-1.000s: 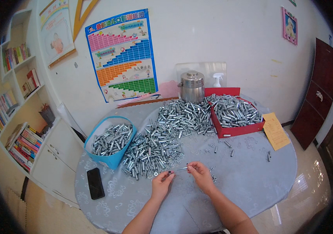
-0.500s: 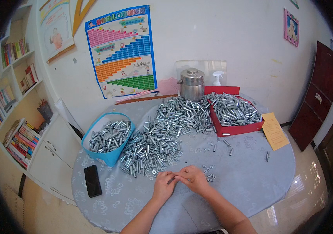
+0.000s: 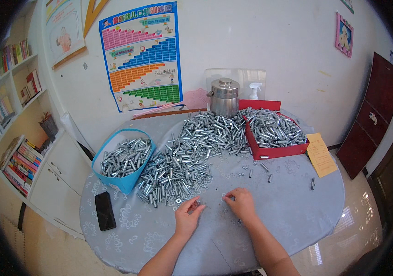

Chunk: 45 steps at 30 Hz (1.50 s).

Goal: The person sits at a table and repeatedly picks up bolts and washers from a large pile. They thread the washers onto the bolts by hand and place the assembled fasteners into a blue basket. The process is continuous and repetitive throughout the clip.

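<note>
My left hand [image 3: 188, 217] is just in front of the pile of metal bolts and sleeves [image 3: 173, 177]. Its thumb and fingers curl around a small grey metal piece, mostly hidden, whose kind I cannot make out. To its right, my right hand [image 3: 241, 204] pinches at the tabletop, with a small pale washer [image 3: 223, 196] at its fingertips. The two hands are apart. Loose washers and nuts lie along the pile's near edge, among them a washer [image 3: 178, 200] beside my left hand.
A blue fabric bin [image 3: 122, 183] and a red box [image 3: 280, 152] hold more metal pieces. A black phone [image 3: 105, 211] lies at left, a yellow paper [image 3: 321, 156] at right. Behind stand a steel pot [image 3: 224, 99] and a white spray bottle [image 3: 254, 91]. Several loose sleeves [image 3: 270, 178] lie near the box.
My hands were together, fingertips touching; now they have separated. The left moved slightly left, the right to the right and down to the table. The whole view has shifted a little.
</note>
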Each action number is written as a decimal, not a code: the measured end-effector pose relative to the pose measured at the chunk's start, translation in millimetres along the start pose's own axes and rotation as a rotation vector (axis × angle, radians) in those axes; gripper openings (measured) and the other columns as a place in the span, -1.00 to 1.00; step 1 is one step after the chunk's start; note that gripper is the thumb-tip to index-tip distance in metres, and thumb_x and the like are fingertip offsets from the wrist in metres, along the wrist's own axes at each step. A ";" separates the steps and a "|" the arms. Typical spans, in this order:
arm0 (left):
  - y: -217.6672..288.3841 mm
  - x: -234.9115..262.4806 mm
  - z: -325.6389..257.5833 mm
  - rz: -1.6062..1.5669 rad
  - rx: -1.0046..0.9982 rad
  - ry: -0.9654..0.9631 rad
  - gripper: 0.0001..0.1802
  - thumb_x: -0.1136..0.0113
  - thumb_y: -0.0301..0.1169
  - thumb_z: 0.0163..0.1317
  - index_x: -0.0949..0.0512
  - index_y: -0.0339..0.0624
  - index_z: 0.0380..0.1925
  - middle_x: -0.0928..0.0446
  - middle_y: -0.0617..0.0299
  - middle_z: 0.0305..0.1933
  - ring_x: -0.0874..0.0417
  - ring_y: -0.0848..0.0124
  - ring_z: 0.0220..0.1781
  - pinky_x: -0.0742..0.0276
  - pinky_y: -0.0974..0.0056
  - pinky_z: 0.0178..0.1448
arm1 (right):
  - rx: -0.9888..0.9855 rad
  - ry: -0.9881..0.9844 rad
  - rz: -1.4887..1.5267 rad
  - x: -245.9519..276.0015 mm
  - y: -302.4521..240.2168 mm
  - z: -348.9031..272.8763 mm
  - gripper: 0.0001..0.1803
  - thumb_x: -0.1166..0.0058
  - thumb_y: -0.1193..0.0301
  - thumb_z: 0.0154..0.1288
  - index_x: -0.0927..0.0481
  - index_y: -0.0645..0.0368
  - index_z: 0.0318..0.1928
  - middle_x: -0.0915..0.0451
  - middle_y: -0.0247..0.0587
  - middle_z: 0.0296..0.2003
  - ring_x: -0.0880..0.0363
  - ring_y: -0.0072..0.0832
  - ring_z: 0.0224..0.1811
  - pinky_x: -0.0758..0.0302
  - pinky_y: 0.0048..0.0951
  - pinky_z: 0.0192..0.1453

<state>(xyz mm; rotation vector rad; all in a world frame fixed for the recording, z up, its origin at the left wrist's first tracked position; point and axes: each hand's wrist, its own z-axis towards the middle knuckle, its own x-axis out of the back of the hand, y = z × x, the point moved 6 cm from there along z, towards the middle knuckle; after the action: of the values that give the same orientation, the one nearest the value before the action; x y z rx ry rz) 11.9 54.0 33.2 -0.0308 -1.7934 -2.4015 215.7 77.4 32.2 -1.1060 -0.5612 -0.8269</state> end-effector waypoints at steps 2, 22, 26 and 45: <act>-1.2 -0.1 -0.1 -0.019 0.017 0.000 -0.64 -0.29 -0.54 -0.08 -0.54 -0.26 -0.19 -0.47 0.26 -0.43 -0.44 0.56 -0.42 -0.41 0.48 -0.29 | -0.008 0.004 -0.037 1.0 -4.1 -1.3 -0.83 -0.19 0.26 -0.08 -0.63 0.07 -0.48 -0.55 -0.21 -0.48 -0.47 -0.26 -0.33 -0.36 -0.28 -0.23; -0.7 -2.6 -0.9 -0.040 0.041 -0.012 -0.68 -0.29 -0.52 -0.07 -0.56 -0.25 -0.23 -0.46 0.28 -0.48 -0.43 0.57 -0.44 -0.40 0.48 -0.31 | -0.018 -0.015 -0.045 -2.9 -9.0 -3.8 -0.86 -0.19 0.28 -0.08 -0.64 0.02 -0.47 -0.56 -0.29 -0.48 -0.48 -0.35 -0.37 -0.31 -0.29 -0.23; -1.2 -2.5 -0.8 -0.035 0.050 -0.019 -0.68 -0.28 -0.54 -0.06 -0.55 -0.26 -0.22 -0.46 0.29 -0.47 -0.42 0.58 -0.44 -0.40 0.49 -0.32 | -0.031 -0.050 -0.049 -4.9 -6.5 -4.1 -0.85 -0.20 0.27 -0.09 -0.65 0.01 -0.47 -0.57 -0.29 -0.48 -0.48 -0.36 -0.37 -0.31 -0.29 -0.22; -9.5 -2.5 -1.3 -0.179 0.117 0.012 -0.66 -0.24 -0.58 0.00 -0.50 -0.30 -0.16 -0.46 0.33 -0.43 -0.44 0.63 -0.43 -0.40 0.56 -0.32 | -0.011 -0.145 -0.038 -1.8 -13.3 -3.5 -0.77 -0.24 0.29 -0.14 -0.61 0.08 -0.41 -0.59 -0.28 -0.45 -0.52 -0.31 -0.37 -0.37 -0.28 -0.23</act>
<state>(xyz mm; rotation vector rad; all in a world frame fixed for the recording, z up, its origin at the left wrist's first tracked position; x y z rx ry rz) 13.3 55.6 23.6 0.1634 -2.0056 -2.4003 203.9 71.8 36.8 -1.1750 -0.7017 -0.7877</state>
